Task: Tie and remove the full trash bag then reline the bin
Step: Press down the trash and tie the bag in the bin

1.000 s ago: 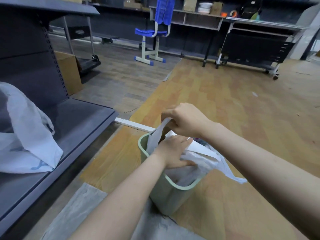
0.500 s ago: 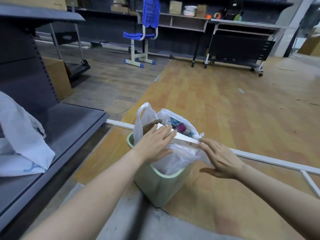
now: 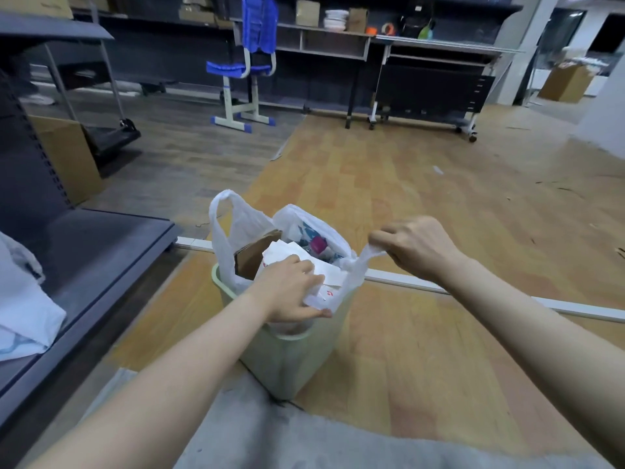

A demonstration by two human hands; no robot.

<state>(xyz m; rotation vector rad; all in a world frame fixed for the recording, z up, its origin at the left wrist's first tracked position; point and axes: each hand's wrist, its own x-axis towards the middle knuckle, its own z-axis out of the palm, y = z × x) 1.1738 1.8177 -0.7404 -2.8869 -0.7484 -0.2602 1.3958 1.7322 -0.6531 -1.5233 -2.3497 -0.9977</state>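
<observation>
A pale green bin [image 3: 287, 360] stands on the floor in front of me, lined with a white plastic bag [image 3: 236, 228] stuffed with cardboard, paper and wrappers. My left hand [image 3: 291, 292] grips the near side of the bag's rim and the paper under it, thumb below. My right hand [image 3: 416, 248] pinches the bag's right handle and holds it stretched out to the right above the bin. The bag's far-left handle loop stands up free.
A dark grey shelf unit [image 3: 101, 252] runs along the left, with a spare white bag [image 3: 23, 309] lying on it. A white rail [image 3: 507, 296] crosses the wooden floor behind the bin. A blue chair [image 3: 243, 69], desks and cardboard boxes stand farther back.
My right hand went from lying flat beside the bin to pinching the bag's right handle and lifting it. My left hand curled round the near rim.
</observation>
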